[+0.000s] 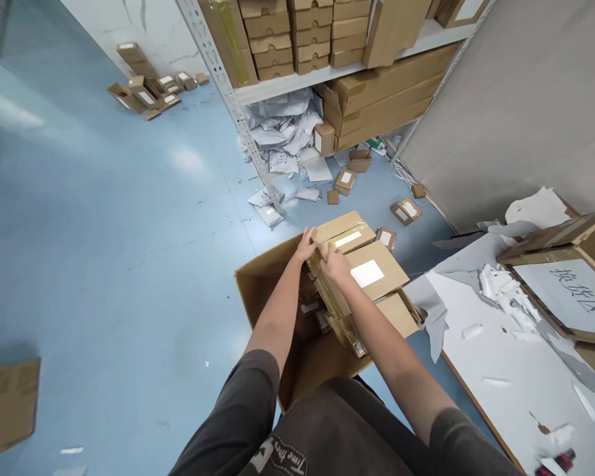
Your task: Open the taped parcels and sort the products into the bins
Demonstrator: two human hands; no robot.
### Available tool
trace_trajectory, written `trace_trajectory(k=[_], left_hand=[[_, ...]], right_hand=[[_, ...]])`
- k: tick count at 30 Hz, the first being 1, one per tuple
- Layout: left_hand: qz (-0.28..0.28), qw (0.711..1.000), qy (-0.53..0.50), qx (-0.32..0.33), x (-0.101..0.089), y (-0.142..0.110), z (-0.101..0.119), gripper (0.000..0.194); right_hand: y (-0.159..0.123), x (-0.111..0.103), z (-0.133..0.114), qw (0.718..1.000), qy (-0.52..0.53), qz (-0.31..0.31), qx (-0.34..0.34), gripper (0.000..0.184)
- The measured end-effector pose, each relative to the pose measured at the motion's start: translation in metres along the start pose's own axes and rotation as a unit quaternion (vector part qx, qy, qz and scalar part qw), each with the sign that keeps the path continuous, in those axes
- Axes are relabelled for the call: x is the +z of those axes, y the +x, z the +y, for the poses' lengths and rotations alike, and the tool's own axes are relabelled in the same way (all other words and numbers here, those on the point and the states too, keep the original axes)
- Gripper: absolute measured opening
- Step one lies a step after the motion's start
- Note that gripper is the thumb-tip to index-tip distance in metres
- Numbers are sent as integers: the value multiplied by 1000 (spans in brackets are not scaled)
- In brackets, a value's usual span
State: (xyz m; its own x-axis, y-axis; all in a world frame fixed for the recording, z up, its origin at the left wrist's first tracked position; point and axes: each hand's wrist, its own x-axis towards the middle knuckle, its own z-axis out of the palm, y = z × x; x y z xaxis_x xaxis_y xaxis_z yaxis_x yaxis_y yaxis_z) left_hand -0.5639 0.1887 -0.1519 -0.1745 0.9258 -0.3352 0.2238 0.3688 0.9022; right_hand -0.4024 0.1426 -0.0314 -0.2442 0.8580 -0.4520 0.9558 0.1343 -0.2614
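Note:
Both my hands reach into a large open cardboard carton (260, 284) and rest on a leaning stack of flat kraft mailer boxes (361, 284), several of which bear white labels. My left hand (305, 244) curls over the upper left edge of the stack. My right hand (334, 263) grips the stack just beside it, close to a box with a white label (367, 272). The lower part of the carton's inside is partly hidden by my forearms and the stack.
Steel shelving (238, 112) holds brown boxes above a heap of white paper (282, 132). Small boxes lie scattered on the blue floor (129, 231). To the right, a white table (500, 370) carries paper scraps and a labelled box lid (565, 291).

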Motion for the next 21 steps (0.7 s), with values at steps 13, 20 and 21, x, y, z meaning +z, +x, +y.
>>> trace_trajectory(k=[13, 20, 21], left_hand=[[-27, 997, -67, 0, -20, -43, -12, 90], [-22, 998, -60, 19, -40, -66, -11, 86], [-17, 998, -57, 23, -42, -69, -12, 85]], right_hand=[[0, -25, 24, 980, 30, 171, -100, 81], [-1, -20, 19, 975, 25, 192, -108, 77], [-2, -19, 18, 975, 24, 193, -110, 76]])
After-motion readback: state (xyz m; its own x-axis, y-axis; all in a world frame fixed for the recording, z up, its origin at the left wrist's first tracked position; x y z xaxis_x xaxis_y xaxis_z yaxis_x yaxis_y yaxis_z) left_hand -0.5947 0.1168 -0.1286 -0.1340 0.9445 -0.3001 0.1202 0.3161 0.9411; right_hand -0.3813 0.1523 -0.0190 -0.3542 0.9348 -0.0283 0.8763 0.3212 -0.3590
